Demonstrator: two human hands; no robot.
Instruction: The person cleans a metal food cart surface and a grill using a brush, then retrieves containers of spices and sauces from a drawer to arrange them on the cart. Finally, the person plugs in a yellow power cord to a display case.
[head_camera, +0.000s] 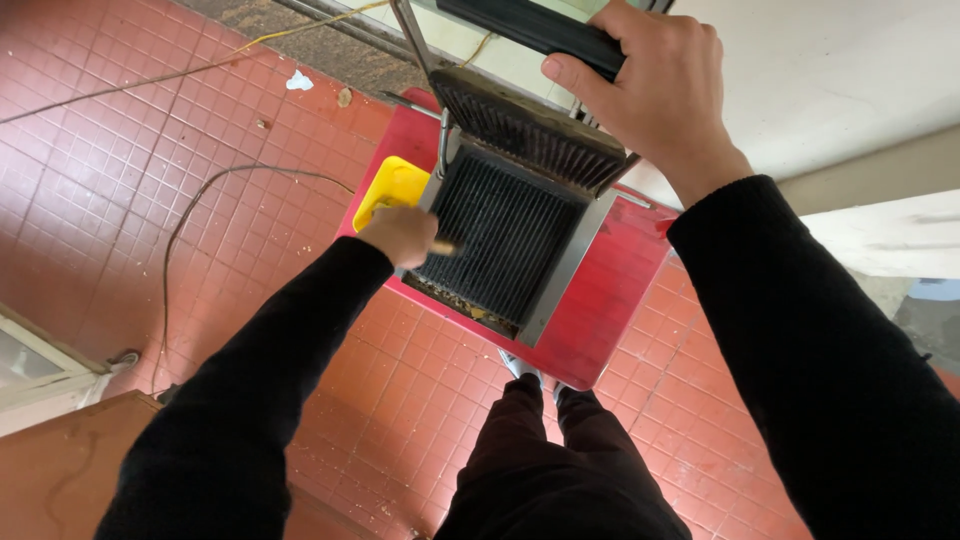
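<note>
Gripping hard up top: right hand (655, 85) wrapping closed around the black bar handle (545, 30) of the hinged upper plate (530, 130), holding that ribbed dark metal lid raised and tilted. Down below, left hand (400, 233) curling shut on a small pale stick-like tool (443, 247), tip touching the left edge of the ribbed black lower grill plate (500, 235); kind of tool too small to tell. Sitting square on the red tabletop (600, 310), this steel-framed contact grill (560, 270), with a yellow plastic tray (395, 185) tucked just beside its left side, partly hidden behind the fist. Judging progress: looking like scraping early on, with crumbs and brownish residue clinging along the front lip (465, 305) of the grill and grime showing in the upper plate's ribs. Middle grooves of the lower plate looking darker and cleaner, though hard to say for sure. Remaining, by the look of it: front edge, right half, whole upper plate. Underfoot, red tiled floor (150, 180) with thin cables (200, 195) trailing across it.
</note>
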